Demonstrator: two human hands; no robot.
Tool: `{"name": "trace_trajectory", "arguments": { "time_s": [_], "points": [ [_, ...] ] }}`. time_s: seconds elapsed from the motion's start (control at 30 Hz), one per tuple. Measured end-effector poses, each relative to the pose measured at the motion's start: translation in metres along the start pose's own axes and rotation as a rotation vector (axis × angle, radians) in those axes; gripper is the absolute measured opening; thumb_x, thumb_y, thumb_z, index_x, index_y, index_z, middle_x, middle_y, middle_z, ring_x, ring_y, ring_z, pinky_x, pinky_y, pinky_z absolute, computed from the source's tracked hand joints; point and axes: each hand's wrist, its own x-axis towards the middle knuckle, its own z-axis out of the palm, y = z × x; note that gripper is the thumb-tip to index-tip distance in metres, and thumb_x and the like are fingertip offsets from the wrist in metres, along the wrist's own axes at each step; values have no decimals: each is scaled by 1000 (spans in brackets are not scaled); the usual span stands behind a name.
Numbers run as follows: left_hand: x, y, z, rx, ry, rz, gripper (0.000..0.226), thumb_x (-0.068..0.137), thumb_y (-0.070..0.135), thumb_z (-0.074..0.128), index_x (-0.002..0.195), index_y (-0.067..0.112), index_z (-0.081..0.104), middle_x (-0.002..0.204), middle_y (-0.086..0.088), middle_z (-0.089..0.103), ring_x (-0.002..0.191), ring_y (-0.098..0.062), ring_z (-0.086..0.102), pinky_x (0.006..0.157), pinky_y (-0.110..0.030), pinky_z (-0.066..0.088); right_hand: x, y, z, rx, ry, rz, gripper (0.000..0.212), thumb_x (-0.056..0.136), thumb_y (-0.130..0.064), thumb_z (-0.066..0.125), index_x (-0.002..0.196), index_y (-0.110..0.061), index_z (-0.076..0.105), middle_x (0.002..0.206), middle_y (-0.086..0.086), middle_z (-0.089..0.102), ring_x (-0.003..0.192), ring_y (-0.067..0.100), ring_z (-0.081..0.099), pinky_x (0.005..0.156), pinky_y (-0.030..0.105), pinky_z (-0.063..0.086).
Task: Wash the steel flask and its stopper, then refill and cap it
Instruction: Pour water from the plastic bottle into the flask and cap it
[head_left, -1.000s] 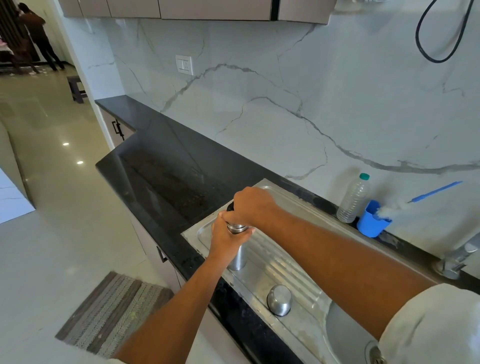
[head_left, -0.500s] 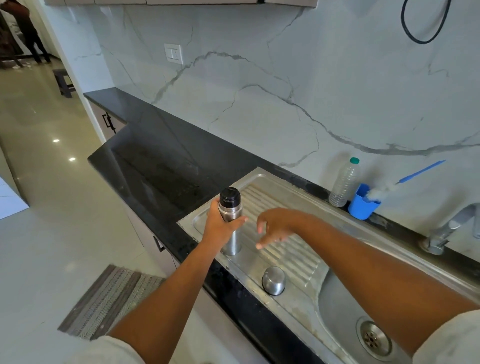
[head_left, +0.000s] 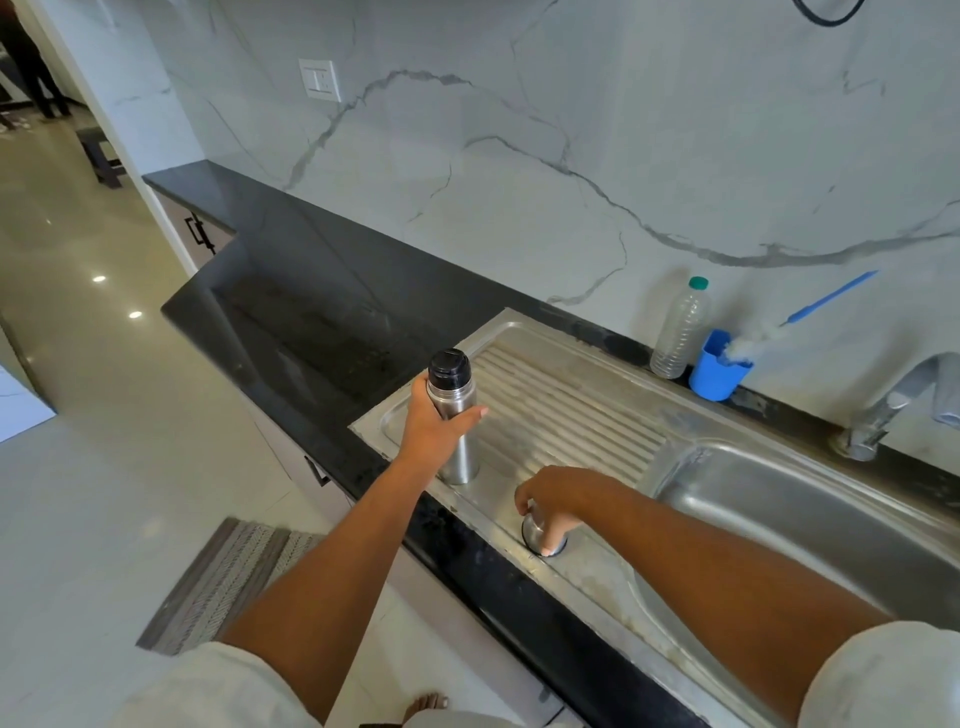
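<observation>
L hand (head_left: 434, 431) grips cylindrical steel flask (head_left: 457, 415); R hand (head_left: 553, 493) on domed cap (head_left: 535, 532).

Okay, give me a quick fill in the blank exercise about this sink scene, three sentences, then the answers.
1. The left hand grips the steel flask, which stands on the ribbed ____.
2. The stopper on the flask is ____ in colour.
3. The right hand closes on the steel ____ near the sink's front edge.

Answers: drainboard; black; cup
</observation>
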Motion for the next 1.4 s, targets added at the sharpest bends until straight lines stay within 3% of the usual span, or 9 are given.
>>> {"name": "trace_trajectory", "arguments": {
  "time_s": [0.1, 0.27, 0.43, 0.57, 0.8, 1.0, 1.13, 1.27, 1.4],
  "points": [
    [-2, 2, 0, 1, -1, -1, 95, 78, 21, 92, 153, 26, 33, 136, 3, 57, 117, -15, 56, 102, -32, 42, 0, 6, -3, 92, 94, -11, 61, 80, -30, 79, 135, -29, 54, 132, 1, 58, 109, 24, 60, 95, 42, 56],
    [-5, 4, -1, 4, -7, 30, 91, 79, 16, 91, 149, 25, 34, 126, 7, 59, 103, -2, 59, 92, -22, 43, -15, 22, -57, 377, 428, -45, 53, 74, -27, 80, 121, -27, 57, 99, -6, 64, 90, 17, 65, 81, 34, 60],
    [-4, 2, -1, 34, 15, 79, 78, 80, 9, 89, 137, 24, 37, 116, 7, 60, 98, -1, 61, 77, -12, 53, -44, 23, -123, 612, 656, -227, 53, 75, -30, 84, 121, -29, 58, 110, -5, 65, 97, 17, 66, 87, 35, 57],
    [-4, 3, -1, 32, 9, 84, 75, 81, 7, 88, 135, 22, 38, 114, 7, 61, 98, 0, 61, 71, -2, 47, -52, 6, -150, 579, 770, -377, 54, 75, -35, 82, 124, -36, 60, 120, -6, 61, 106, 14, 62, 91, 33, 56],
    [-2, -1, -2, 34, -3, 56, 72, 82, 16, 89, 132, 28, 39, 118, 4, 62, 100, -2, 63, 71, -8, 49, -45, -22, -171, 267, 679, -385, 60, 82, -23, 79, 138, -29, 59, 133, -2, 57, 115, 18, 58, 96, 28, 52],
    [3, -6, -2, 25, -12, 22, 85, 79, 29, 91, 143, 30, 35, 131, 4, 58, 117, -14, 60, 93, -25, 49, -35, -38, -185, 10, 527, -373, 57, 90, -13, 76, 143, -21, 58, 136, 4, 62, 120, 26, 60, 102, 32, 52],
    [4, -7, -3, 12, -6, 3, 84, 77, 31, 92, 139, 33, 35, 132, 5, 58, 119, -15, 60, 92, -27, 48, -27, -47, -192, -103, 490, -332, 53, 89, -13, 76, 139, -20, 62, 131, 2, 65, 114, 26, 64, 95, 29, 54],
    [4, -6, -3, 9, -12, -8, 77, 78, 28, 91, 129, 36, 35, 126, 4, 59, 110, -9, 61, 89, -25, 48, -25, -52, -198, -115, 497, -291, 47, 88, -21, 77, 134, -20, 66, 133, 0, 65, 113, 24, 64, 90, 26, 52],
    [4, -6, -2, 0, -6, 7, 76, 79, 25, 91, 128, 37, 34, 125, 8, 59, 114, -13, 62, 89, -24, 48, -21, -55, -201, -164, 521, -180, 41, 90, -47, 70, 119, -18, 71, 102, -2, 71, 89, 19, 68, 68, 22, 48]
  ]
}}
